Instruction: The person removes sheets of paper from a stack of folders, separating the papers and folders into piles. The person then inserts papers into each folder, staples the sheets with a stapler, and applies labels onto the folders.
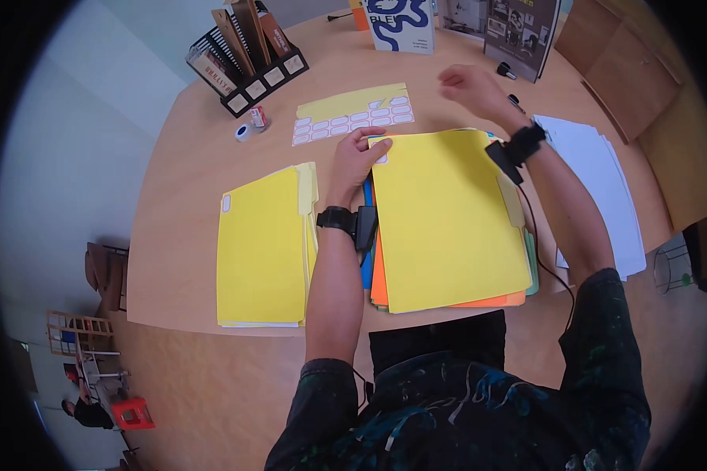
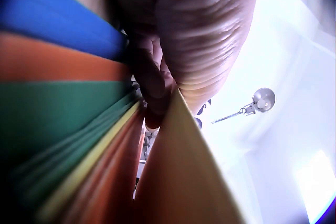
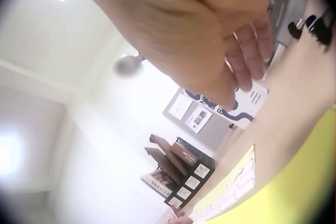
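Note:
A yellow folder (image 1: 452,228) lies on top of a stack of coloured folders, with a white label at its upper left corner. My left hand (image 1: 359,161) pinches that corner, thumb on top. In the left wrist view the hand (image 2: 194,35) holds the top folder (image 2: 184,166) apart from the orange, yellow, green and blue ones (image 2: 58,113). Above the stack's far right edge my right hand (image 1: 479,93) is raised; in the right wrist view its fingers are loosely bent with nothing in them (image 3: 210,40). A sheet of labels (image 1: 353,119) lies beyond the stack.
A second yellow stack (image 1: 261,251) with one label lies at the left. White papers (image 1: 597,188) lie at the right. A black file holder (image 1: 267,82), a tape roll (image 1: 243,133), a small red-and-white item (image 1: 258,118) and upright books (image 1: 403,27) stand farther back.

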Demonstrator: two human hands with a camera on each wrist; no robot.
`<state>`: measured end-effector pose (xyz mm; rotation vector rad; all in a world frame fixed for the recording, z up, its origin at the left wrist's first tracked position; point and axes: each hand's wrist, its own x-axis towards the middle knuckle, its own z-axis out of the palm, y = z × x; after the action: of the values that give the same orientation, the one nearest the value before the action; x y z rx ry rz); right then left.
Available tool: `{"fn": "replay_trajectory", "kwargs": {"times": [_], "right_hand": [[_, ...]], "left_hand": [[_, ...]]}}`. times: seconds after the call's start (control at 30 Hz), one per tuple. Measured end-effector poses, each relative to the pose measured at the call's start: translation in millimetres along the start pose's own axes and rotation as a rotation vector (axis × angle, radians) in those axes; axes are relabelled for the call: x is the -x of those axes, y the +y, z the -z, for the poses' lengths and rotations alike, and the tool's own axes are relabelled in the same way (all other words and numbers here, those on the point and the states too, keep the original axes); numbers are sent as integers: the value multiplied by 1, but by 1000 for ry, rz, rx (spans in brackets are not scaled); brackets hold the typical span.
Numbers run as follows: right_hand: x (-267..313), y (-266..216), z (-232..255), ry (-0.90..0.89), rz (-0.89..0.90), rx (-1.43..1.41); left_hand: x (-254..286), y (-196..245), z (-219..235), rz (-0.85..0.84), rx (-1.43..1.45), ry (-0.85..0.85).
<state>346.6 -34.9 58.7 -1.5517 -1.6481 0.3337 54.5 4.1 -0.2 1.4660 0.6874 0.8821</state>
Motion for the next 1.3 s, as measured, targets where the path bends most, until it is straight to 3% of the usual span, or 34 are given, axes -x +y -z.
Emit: {"fn": "replay_trajectory", "kwargs": {"times": [0.07,0.1,0.17,0.3,0.4,0.57,0.8,0.87,0.93,1.13,1.3], "right_hand": [[-20,-19,-31,-208,-23,174],[-24,-21,-44,-207,-19,169],[-31,-22,-69,-228,-51,453],[-34,-14,-85,-332,-20,470],[-33,-5,-86,-279,38,430],[-16,-35,-68,-240,18,-48],[45,-72,-83,-255,90,-25],[50,-64,-95,-223,40,-85],[51,-55,-101,-213,-51,-328],[48,-41,-101,-187,-162,-397],[51,-34,-77,-173,-154,-452]], "left_hand": [[0,0,0,-4,-1,7],[0,2,0,6,-13,1],[1,0,1,13,-32,7],[-3,-4,2,-15,16,9],[-1,-2,1,5,13,20],[-8,-10,4,-19,9,26],[-10,-15,6,-48,133,38],[-7,-12,5,-28,133,36],[-7,-12,5,-34,131,51],[-1,-1,2,33,23,29],[6,-1,2,39,-7,-54]]}}
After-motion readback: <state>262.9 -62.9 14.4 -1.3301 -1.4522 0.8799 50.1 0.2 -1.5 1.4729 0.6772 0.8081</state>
